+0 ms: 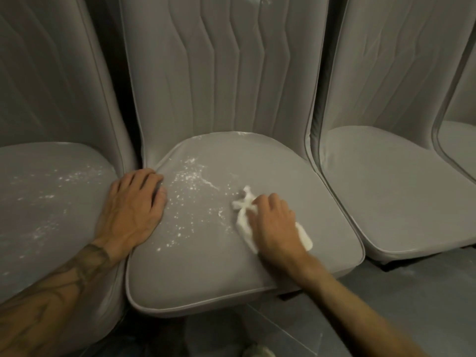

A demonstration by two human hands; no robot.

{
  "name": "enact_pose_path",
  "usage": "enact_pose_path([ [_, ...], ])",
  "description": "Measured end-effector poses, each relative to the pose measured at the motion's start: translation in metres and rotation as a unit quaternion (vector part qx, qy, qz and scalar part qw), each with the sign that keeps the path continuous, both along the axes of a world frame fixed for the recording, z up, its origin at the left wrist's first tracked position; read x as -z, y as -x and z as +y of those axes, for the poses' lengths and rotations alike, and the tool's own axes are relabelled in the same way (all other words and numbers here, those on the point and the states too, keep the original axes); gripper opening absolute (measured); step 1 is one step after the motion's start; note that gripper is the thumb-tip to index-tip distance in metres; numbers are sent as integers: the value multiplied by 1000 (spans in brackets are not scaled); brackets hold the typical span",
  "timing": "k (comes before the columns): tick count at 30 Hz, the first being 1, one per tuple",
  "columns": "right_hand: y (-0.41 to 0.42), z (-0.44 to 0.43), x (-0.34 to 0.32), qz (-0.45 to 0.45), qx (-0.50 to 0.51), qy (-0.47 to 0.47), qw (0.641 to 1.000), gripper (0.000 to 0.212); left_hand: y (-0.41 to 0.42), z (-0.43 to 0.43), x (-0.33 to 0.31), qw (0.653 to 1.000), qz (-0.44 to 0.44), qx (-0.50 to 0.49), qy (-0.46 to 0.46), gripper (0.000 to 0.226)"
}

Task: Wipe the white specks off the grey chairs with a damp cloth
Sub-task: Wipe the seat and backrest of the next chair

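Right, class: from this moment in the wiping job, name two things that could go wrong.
The white cloth under the right hand may push the specks on the middle seat against the left hand or into the gap beside it.
The left seat, also speckled, might get missed.

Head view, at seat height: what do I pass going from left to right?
Speckled left chair seat → left hand resting on the middle seat → white specks → white cloth under the right hand → right chair seat → edge of a fourth chair.
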State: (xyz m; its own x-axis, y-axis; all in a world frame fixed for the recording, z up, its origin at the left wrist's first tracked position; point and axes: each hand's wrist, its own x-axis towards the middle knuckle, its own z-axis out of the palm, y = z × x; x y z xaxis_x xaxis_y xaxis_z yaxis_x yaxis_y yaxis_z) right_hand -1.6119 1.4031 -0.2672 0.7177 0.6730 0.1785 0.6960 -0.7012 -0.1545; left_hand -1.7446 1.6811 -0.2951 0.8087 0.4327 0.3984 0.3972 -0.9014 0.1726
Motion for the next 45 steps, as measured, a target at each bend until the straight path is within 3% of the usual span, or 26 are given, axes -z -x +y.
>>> enact_pose_path([
  [4,-33,23,-7,6,154,11,988,24,-1,1,1,1000,-1,-1,-7,35],
  [8,8,27,4,33,-50,-50,997,32,-1,3,4,1000,2,-1,-5,35],
  [10,2,13,1,51,-94,-49,993,34,0,4,5,1000,1,-1,-6,35],
  [13,-46,14,-7,45,13,-4,999,31,-1,4,6,1000,3,1,-11,35],
  [16,-64,40,-14,77,130,-44,988,35,-2,4,5,1000,1,-2,-9,35],
  [18,-47,58,-7,39,88,-34,995,35,-1,4,5,1000,2,-4,-11,34],
  [22,-24,50,3,48,-100,-58,992,30,1,4,3,1000,10,-5,-5,36],
  [24,-53,44,-2,47,-74,-39,995,31,2,2,2,1000,16,-7,4,37],
  [27,-95,57,-13,87,82,-45,992,33,1,0,-1,1000,15,-4,11,38],
  [29,-90,77,-14,74,120,-39,989,33,1,-2,-4,1000,11,-5,12,37],
  [33,-32,86,4,41,-88,-43,994,33,3,-3,-6,1000,14,-6,14,38],
  [35,-38,77,1,55,-133,-51,988,32,4,-4,-7,1000,19,-7,19,40],
  [37,-70,78,-5,47,-86,-22,995,32,4,-6,-9,999,24,-7,24,41],
  [41,-110,102,-11,64,105,-15,992,32,3,-7,-11,999,21,-6,34,42],
  [43,-91,118,-5,44,79,-19,996,32,2,-7,-12,999,21,-5,38,43],
  [45,-63,119,4,25,-44,-39,998,32,2,-6,-12,999,26,-4,39,43],
])
